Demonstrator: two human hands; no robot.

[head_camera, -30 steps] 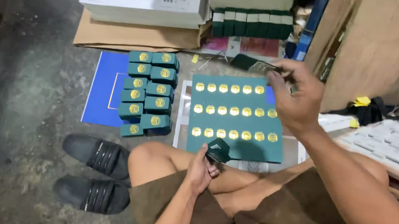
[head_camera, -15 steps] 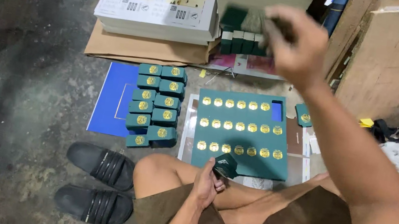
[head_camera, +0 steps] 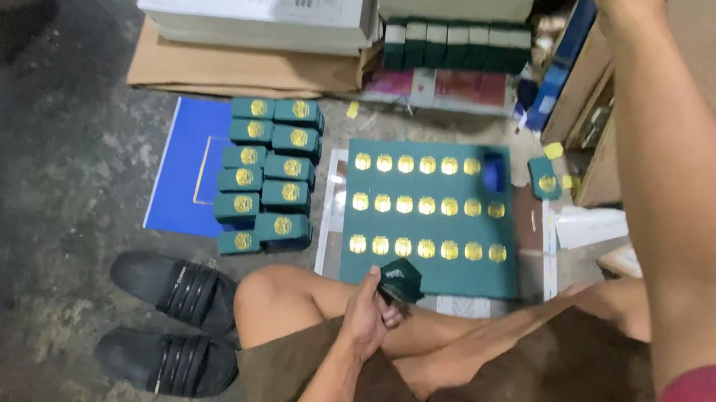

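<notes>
Left hand (head_camera: pixel 367 316): we grasp one small green box (head_camera: pixel 403 281), at 6 o'clock of green sheet (head_camera: pixel 430 209). Right hand: out of frame, state unknowable.

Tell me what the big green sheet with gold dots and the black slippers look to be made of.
Green sheet: probably printed card or paper, matte, lying flat with crisp edges; gold dots look like shiny foil stamping.
Black slippers: likely rubber or foam, dull black with ribbed straps.

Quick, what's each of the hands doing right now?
Left hand: closed around a small dark green piece.
Right hand: raised past the top edge of the picture, so its state cannot be told.
</notes>
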